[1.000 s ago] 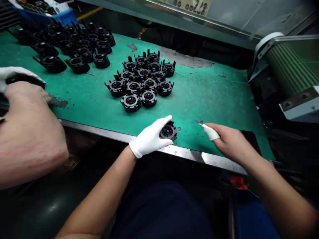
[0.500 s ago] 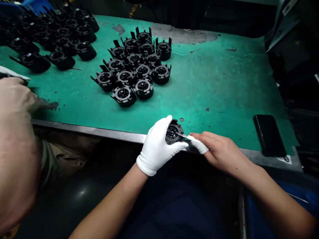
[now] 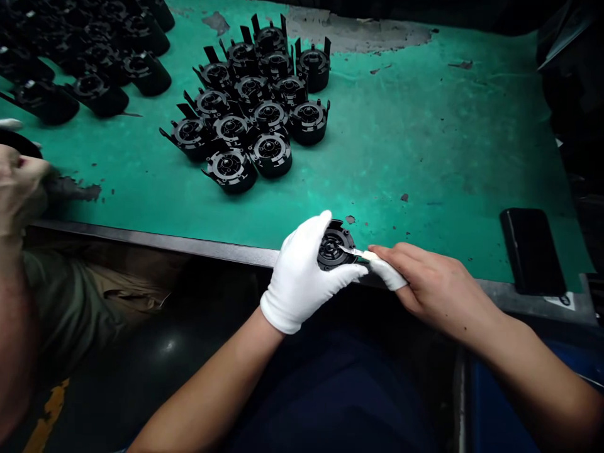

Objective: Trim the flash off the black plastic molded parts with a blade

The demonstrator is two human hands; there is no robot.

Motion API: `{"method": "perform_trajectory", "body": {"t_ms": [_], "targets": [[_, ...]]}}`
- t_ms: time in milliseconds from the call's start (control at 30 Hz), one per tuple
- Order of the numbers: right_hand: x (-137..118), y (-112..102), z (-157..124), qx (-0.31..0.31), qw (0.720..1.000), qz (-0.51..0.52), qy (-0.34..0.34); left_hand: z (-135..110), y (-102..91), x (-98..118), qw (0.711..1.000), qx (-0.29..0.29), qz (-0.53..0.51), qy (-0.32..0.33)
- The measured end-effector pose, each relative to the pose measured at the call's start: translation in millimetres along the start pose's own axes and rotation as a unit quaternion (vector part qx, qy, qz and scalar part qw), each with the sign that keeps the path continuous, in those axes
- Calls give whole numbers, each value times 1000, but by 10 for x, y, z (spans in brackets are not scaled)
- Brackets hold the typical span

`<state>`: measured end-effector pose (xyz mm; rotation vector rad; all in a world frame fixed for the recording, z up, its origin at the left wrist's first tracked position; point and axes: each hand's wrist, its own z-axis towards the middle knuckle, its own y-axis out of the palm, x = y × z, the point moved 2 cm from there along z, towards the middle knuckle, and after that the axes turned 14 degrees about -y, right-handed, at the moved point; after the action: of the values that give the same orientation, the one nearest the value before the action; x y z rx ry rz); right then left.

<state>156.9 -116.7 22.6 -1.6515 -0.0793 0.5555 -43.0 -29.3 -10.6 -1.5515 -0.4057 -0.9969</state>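
My left hand [image 3: 302, 277], in a white glove, is wrapped round a round black plastic housing [image 3: 336, 245] at the table's front edge. Its ringed inner face is turned up toward me, and the glove hides its left side. My right hand [image 3: 429, 277] is bare except for a white cover on the thumb. Pinched in its fingers is a small knife [image 3: 355, 252] with a pale handle and a thin metal blade. The blade reaches over the housing's face, its tip near the central rings; whether it touches, I cannot tell.
Several similar black housings [image 3: 268, 151] stand grouped on the green table [image 3: 377, 151], with more [image 3: 99, 94] at far left. A black phone [image 3: 533, 251] lies at right. At left, a co-worker's hand [image 3: 23, 182] is near a dark part.
The view has shifted, so the housings and phone sit differently in the picture. My hands keep their hold; the knife's blade and handle show more plainly. The co-worker's arm has drawn left.
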Motion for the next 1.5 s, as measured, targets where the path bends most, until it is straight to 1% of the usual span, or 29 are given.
{"method": "perform_trajectory", "body": {"t_ms": [167, 267, 367, 500, 700, 867, 1033, 1200, 1367, 1433, 1500], "targets": [[-5, 0, 10, 0, 1000, -11, 4, 45, -23, -9, 1000, -3, 5, 12], [-9, -10, 18, -6, 1000, -5, 12, 113, -29, -20, 999, -28, 10, 28], [-27, -12, 25, -11, 1000, -3, 21, 158, -9, -37, 997, -41, -19, 57], [-71, 13, 27, -14, 999, -14, 31, 159, 35, -75, 995, -29, -56, 80], [-129, 34, 22, -12, 998, -44, 53, 143, 67, -106, 992, -11, -72, 103], [-174, 26, 23, -29, 995, -63, 70, 132, 73, -101, 992, -1, -69, 103], [-217, -2, 33, -30, 994, -75, 69, 120, 69, -96, 993, -5, -66, 93], [-276, -2, 33, -20, 994, -76, 76, 105, 86, -97, 994, -3, -64, 89], [-351, 60, 11, 5, 993, -62, 100, 77, 119, -101, 995, 26, -53, 78], [-371, 69, -6, 21, 993, -40, 104, 74, 128, -105, 995, 29, -55, 79], [-377, 39, -32, 57, 992, -6, 110, 75, 130, -106, 994, 30, -56, 85]]}}
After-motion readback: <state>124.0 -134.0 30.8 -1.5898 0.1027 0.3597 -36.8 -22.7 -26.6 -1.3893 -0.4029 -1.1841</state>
